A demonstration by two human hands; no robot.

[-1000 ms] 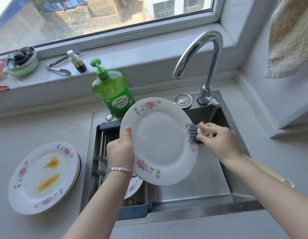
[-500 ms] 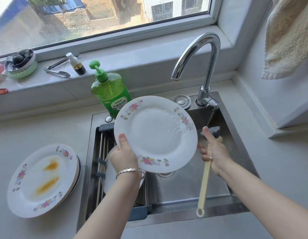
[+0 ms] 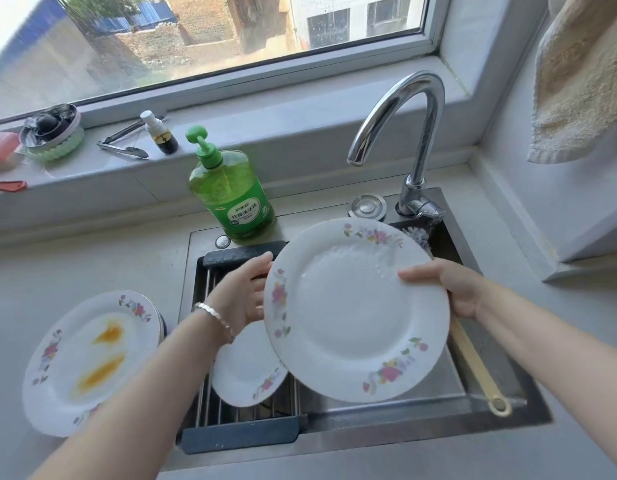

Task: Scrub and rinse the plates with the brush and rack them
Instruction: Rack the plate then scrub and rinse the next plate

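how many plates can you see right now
3 plainly: the held plate over the sink, gripped by the right hand, left hand at its rim; a smaller plate on the rack; a stained plate on the counter, left. Edges beneath it show more stacked, number unclear.

Held plate (image 3: 355, 306) hides the middle of the brush (image 3: 474, 364), part of the racked plate (image 3: 244, 372), and the fingers of the left hand (image 3: 241, 299) and right hand (image 3: 452, 289). A towel (image 3: 584, 74) runs off the right edge.
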